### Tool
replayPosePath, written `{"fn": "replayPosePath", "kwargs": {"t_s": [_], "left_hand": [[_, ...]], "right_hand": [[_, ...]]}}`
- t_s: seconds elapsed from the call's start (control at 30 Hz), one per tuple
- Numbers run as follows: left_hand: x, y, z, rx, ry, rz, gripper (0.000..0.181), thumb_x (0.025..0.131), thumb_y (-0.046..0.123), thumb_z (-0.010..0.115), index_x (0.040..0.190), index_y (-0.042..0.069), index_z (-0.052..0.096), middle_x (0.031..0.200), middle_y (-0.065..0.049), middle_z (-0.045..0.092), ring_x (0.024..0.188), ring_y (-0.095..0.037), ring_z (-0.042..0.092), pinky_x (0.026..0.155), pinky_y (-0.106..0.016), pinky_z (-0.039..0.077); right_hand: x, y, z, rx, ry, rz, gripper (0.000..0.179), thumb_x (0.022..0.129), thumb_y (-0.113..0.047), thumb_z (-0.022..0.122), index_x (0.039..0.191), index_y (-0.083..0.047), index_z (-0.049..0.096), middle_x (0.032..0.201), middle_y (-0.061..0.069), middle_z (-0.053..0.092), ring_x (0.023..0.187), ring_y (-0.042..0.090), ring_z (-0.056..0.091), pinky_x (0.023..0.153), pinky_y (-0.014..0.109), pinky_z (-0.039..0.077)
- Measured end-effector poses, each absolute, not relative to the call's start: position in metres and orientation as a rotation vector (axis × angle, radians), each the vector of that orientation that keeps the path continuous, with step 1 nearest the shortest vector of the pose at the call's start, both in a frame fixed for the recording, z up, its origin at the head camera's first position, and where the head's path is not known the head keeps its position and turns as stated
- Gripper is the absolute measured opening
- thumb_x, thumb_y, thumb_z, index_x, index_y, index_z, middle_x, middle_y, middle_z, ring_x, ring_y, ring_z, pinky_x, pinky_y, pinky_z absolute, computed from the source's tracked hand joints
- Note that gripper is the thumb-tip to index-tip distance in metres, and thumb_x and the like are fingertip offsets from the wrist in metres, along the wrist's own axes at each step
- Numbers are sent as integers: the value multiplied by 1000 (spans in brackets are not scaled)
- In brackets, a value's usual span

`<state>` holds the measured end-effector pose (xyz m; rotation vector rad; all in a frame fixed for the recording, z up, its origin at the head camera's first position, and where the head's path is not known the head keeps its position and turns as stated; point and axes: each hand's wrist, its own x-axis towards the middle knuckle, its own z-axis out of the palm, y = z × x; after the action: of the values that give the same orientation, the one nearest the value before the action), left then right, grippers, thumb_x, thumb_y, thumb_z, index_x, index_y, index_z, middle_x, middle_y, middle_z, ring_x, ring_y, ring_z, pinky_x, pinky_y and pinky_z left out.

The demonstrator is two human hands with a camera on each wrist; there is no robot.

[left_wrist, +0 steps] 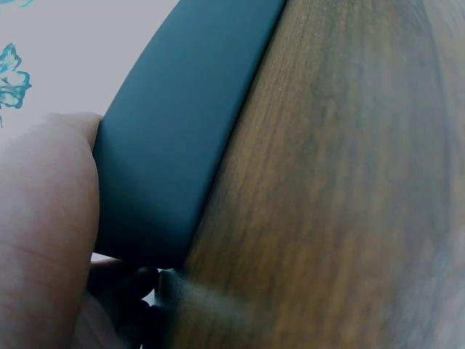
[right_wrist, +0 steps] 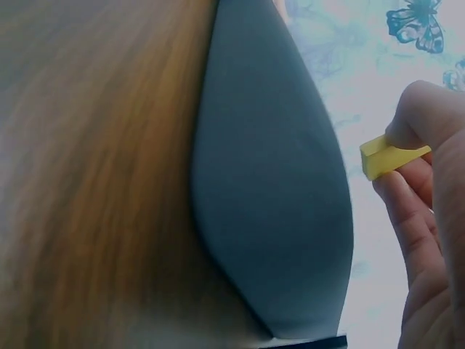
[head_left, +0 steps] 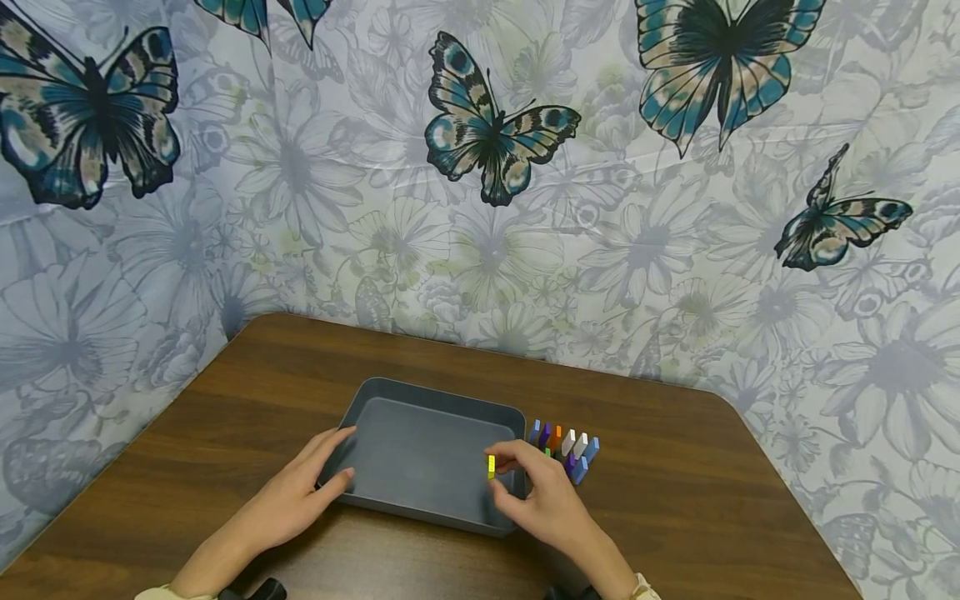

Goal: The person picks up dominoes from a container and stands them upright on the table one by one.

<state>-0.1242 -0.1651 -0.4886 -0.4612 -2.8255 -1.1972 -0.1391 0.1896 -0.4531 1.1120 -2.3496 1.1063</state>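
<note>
A dark grey rectangular tray point(head_left: 420, 446) lies on the wooden table. My left hand point(head_left: 296, 483) holds it at the near left corner, the thumb reaching over the rim; in the left wrist view the thumb point(left_wrist: 51, 218) lies against the tray wall point(left_wrist: 174, 138) and other fingers are partly hidden beyond the corner. Over the tray's right side, my right hand point(head_left: 543, 492) pinches a small yellow block point(head_left: 491, 467) between thumb and fingers. The right wrist view shows this yellow block point(right_wrist: 385, 158) as a flat rectangular piece, raised above the tray's rim.
Right of the tray stand several small thin blocks in blue, purple, orange and white point(head_left: 569, 440), partly hidden by my right hand. The brown table point(head_left: 675, 475) extends to both sides. Behind it hangs a floral cloth point(head_left: 480, 267) with butterflies.
</note>
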Motion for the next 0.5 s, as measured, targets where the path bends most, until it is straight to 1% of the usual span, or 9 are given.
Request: {"fn": "replayPosePath", "kwargs": {"t_s": [0.07,0.27,0.4,0.5], "left_hand": [[-124,-165,-489,-460,-2828,-1189,59,99,45,49,150,19,32,151,-9,34,136,-36,38,99,-61,38],[-125,-167,-490,-459,-2833,-1200,60,99,45,48,151,19,31,152,-10,33,137,-37,37,99,-62,38],[-125,-168,-489,-458,-2830,-1204,59,100,44,48,150,19,31,152,-11,32,136,-37,37,99,-62,38],[-125,-168,-488,-457,-2828,-1192,60,99,44,49,150,18,32,152,-11,33,136,-38,37,99,-62,38]], "right_hand": [[-138,193,-454,1108,-2322,1111,44,82,-1,70,121,-18,59,105,4,68,88,8,66,73,31,56],[-136,201,-457,1108,-2248,1094,44,78,3,72,119,-6,61,106,8,69,84,9,66,74,22,54],[-134,209,-460,1074,-2192,1078,47,74,8,72,118,-4,61,104,9,69,81,10,66,72,21,54],[-132,214,-460,1039,-2115,1037,52,68,14,71,117,0,62,103,13,68,76,14,66,68,22,54]]}}
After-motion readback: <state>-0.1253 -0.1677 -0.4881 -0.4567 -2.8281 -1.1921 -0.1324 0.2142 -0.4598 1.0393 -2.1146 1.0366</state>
